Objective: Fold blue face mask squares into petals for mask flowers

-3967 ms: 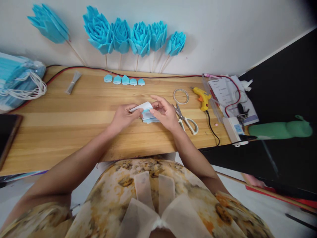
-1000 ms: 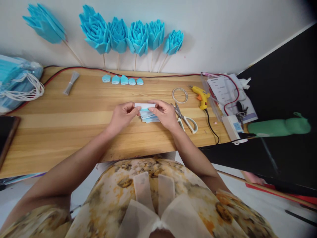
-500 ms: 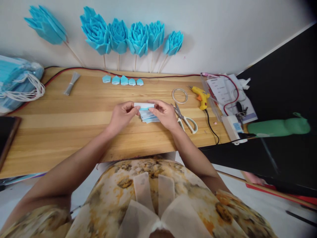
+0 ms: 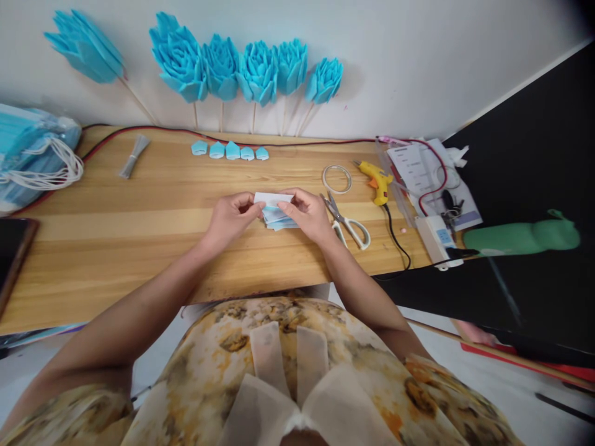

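Note:
A small white and blue piece of mask fabric (image 4: 273,199) is pinched between both my hands above the wooden table (image 4: 139,204). My left hand (image 4: 231,216) grips its left end with closed fingers. My right hand (image 4: 308,214) grips its right end the same way. Under the piece lies a small stack of blue cut pieces (image 4: 279,220). Several folded blue petals (image 4: 230,150) sit in a row farther back.
Blue fabric flowers on sticks (image 4: 242,68) lean on the wall. Scissors (image 4: 346,221), a tape ring (image 4: 338,178) and a yellow glue gun (image 4: 375,180) lie at right. A bag of blue masks (image 4: 32,152) and wire ties (image 4: 134,155) are at left. A power strip (image 4: 437,238) sits at the table's right edge.
The fabric piece was tilted and partly unfolded four seconds ago; both hands now hold it level as a narrow folded strip. Hands have barely shifted since.

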Tool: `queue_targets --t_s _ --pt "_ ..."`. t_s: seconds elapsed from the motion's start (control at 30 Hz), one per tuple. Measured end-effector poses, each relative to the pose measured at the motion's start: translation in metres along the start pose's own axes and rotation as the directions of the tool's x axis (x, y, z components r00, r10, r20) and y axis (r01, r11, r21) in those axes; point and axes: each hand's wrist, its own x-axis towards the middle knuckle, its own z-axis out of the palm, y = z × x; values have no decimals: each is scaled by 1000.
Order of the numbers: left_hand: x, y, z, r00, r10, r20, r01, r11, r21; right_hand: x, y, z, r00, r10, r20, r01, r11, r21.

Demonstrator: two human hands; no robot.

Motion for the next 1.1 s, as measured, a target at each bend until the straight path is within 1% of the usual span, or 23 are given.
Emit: queue_targets --t_s 0.17,0.33,0.4,0.47,0.53,0.63,0.73,0.83,0.87,0.93,0.97,1.03,1.1 --pt "-1 3 1 1000 -19 -17 19 1000 5 0 6 2 1000 15 -15 -15 1000 -13" --pt "-1 7 1 1000 -23 -6 23 999 -49 -1 -2 2 998 -25 -51 23 999 -33" --pt "-1 7 1 1000 -22 19 24 992 -122 -2 -5 2 997 -32 -71 30 999 -25" --pt "-1 7 2 997 -30 70 45 973 -224 -3 -7 3 996 -23 -86 20 999 -26" --pt "-3 7 5 991 -55 124 93 940 -328 -4 -9 5 996 -22 -91 19 999 -35" --pt "-7 8 10 980 -111 168 175 883 -435 -4 -8 10 995 -47 -87 45 999 -24" --pt "-9 9 12 973 -156 170 219 855 -470 -5 -5 12 996 -62 -64 62 998 2" --pt "-7 11 11 971 -201 129 238 840 -487 -5 -4 8 994 -87 -66 85 996 -40" --pt "-5 11 10 970 -217 108 242 829 -504 -5 -5 5 990 -117 -77 112 991 -72" --pt "-3 12 7 965 -250 79 251 796 -551 -4 -5 -3 970 -229 -80 214 962 -169" --pt "-1 12 6 962 -264 76 259 778 -572 -4 -6 -6 951 -304 -59 283 931 -231" --pt "0 12 4 955 -283 93 281 751 -597 -2 -6 -11 897 -442 15 420 839 -345" --pt "0 12 2 948 -295 122 307 736 -603 -1 -5 -12 855 -512 87 497 760 -418"
